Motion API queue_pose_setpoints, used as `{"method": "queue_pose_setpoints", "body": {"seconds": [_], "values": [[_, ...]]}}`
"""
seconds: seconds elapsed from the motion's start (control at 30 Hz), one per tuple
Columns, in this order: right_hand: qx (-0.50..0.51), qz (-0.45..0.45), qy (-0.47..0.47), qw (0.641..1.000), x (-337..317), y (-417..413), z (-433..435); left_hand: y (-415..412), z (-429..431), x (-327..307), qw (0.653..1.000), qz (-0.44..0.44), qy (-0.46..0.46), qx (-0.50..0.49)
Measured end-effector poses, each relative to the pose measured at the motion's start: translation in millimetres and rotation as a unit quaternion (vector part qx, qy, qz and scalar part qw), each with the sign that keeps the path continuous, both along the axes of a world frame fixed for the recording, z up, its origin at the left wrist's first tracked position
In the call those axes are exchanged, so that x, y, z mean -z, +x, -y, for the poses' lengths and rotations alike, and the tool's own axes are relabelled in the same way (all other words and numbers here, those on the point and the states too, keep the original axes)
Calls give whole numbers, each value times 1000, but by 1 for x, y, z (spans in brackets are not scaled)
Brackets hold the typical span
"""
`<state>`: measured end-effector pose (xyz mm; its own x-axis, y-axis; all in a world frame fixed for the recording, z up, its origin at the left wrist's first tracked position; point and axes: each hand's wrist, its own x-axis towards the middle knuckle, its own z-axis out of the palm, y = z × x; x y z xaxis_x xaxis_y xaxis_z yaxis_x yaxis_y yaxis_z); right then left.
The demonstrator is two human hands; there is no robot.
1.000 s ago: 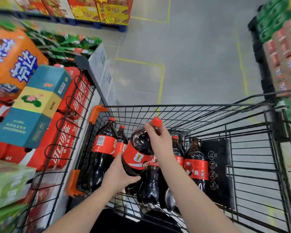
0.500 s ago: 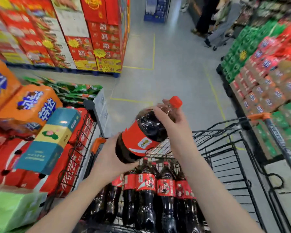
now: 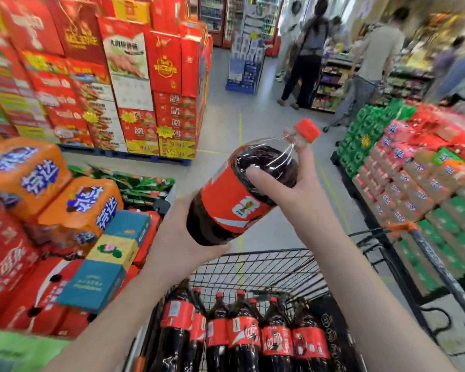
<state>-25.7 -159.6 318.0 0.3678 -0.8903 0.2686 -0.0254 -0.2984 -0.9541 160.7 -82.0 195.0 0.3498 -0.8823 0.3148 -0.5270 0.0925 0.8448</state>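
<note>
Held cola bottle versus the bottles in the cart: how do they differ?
The held cola bottle is tilted, cap up-right; the bottles in the cart stand upright. The held cola bottle is gripped by left hand and right hand; the bottles in the cart sit packed together. Both: red caps, red labels, dark drink.

Red-labelled cola bottle (image 3: 242, 193), tilted, cap upper-right.

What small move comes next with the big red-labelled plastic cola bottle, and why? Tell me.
Probably carry the cola bottle clear of the black wire cart: left hand cups its base, right hand grips its shoulder, and it hangs tilted above the standing bottles there.
</note>
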Motion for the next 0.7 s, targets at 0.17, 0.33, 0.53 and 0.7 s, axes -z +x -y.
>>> {"method": "queue_pose_setpoints", "body": {"seconds": [0.17,0.33,0.53,0.7], "values": [[7,15,-43,999,-14,16,-17,14,-19,-18,999,34,-21,-26],[0,58,-59,997,-22,24,-33,15,-43,-41,996,61,-8,-63],[-64,99,-78,990,-34,17,-54,-5,-82,-59,991,68,-29,-110],[-144,92,-93,981,-38,1,-75,-43,-129,-56,976,65,-49,-203]]}}
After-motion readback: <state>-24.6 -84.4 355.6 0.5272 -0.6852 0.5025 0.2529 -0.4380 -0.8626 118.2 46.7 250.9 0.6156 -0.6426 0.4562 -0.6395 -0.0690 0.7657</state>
